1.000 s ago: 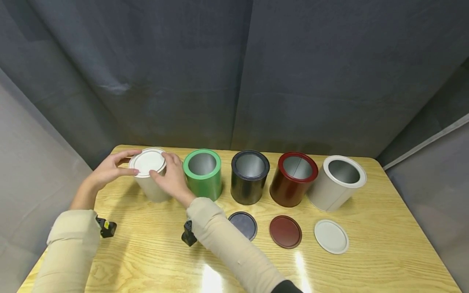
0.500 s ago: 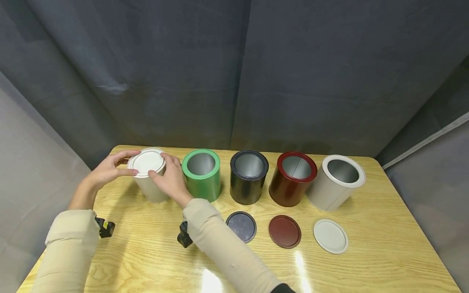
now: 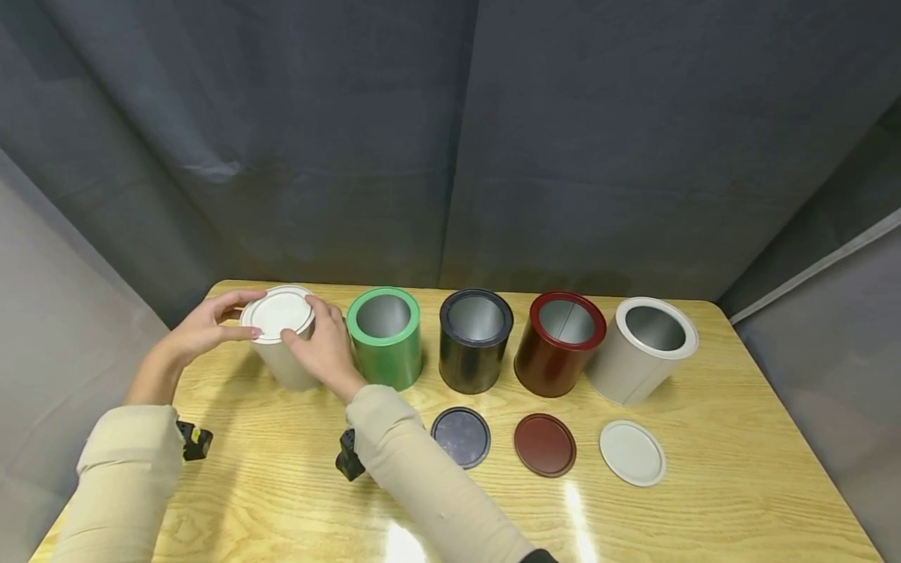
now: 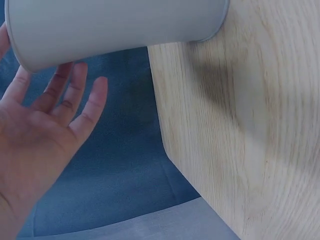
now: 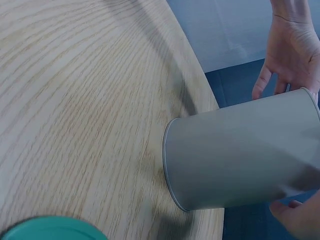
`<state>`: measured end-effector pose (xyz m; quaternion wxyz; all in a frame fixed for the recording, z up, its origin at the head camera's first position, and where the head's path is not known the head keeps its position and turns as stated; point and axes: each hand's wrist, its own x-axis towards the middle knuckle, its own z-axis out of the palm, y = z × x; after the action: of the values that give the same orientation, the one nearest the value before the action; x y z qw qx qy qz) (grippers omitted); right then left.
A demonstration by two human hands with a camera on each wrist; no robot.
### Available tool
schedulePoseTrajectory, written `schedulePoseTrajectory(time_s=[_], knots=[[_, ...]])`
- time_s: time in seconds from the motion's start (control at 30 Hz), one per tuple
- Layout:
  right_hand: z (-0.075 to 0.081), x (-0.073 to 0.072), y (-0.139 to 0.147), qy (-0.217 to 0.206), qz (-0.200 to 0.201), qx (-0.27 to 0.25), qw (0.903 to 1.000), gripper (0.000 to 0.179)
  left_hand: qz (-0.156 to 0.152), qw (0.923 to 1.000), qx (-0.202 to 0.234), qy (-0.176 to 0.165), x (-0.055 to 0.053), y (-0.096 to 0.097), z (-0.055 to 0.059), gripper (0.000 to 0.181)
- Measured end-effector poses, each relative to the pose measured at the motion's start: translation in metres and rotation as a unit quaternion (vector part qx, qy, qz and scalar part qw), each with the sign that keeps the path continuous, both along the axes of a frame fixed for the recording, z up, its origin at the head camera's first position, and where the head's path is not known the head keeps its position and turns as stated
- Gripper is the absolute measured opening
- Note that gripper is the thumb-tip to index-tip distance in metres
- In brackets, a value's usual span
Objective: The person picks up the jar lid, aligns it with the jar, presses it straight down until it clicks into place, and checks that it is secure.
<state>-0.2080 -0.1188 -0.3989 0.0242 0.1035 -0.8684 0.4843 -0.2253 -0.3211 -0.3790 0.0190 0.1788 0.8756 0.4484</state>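
Observation:
In the head view a white lid (image 3: 282,312) lies on top of an off-white metal can (image 3: 290,371) at the left of the table. My left hand (image 3: 204,322) holds the lid's left side, thumb in front and index finger behind. On the right side, my right hand (image 3: 325,338) grips the lid edge between thumb and fingers. The left wrist view shows the other fingers of my left hand (image 4: 50,115) spread below the can's rim. Upright on the wood stands the can (image 5: 240,150) in the right wrist view.
A green can (image 3: 385,356), a black can (image 3: 473,367), a dark red can (image 3: 551,363) and another off-white can (image 3: 629,367) stand open-topped in a row. A black lid (image 3: 461,438), a dark red lid (image 3: 545,445) and a white lid (image 3: 633,453) lie in front.
Both hands keep their hold on the lid with hardly any movement. The whole head view has drifted slightly, so everything sits a little further left.

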Motion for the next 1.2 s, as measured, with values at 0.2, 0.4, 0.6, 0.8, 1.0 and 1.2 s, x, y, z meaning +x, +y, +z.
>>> schedulePoseTrajectory(time_s=[0.2, 0.4, 0.6, 0.8, 1.0, 1.2], knots=[[-0.003, -0.001, 0.002, 0.0, -0.004, -0.002, 1.0, 0.064, -0.016, 0.9999, 0.006, 0.003, 0.0, 0.005, 0.001, 0.053], [-0.006, -0.002, 0.002, -0.005, 0.008, -0.023, 0.9997, 0.066, -0.008, 0.9995, -0.022, -0.023, 0.0, 0.008, 0.004, 0.056], [-0.008, -0.002, 0.002, -0.008, 0.01, -0.017, 0.9998, 0.066, -0.016, 0.997, -0.026, -0.071, -0.001, 0.01, 0.008, 0.062], [-0.005, -0.001, -0.001, -0.004, 0.018, 0.039, 0.9991, 0.066, -0.019, 0.9955, -0.034, -0.087, 0.0, 0.006, 0.008, 0.062], [-0.003, -0.001, 0.001, -0.011, 0.015, 0.052, 0.9985, 0.066, -0.019, 0.9933, -0.048, -0.104, -0.001, 0.004, 0.011, 0.064], [-0.002, -0.002, 0.003, -0.006, 0.013, 0.067, 0.9976, 0.066, -0.016, 0.9927, -0.046, -0.11, -0.001, 0.005, 0.011, 0.064]])
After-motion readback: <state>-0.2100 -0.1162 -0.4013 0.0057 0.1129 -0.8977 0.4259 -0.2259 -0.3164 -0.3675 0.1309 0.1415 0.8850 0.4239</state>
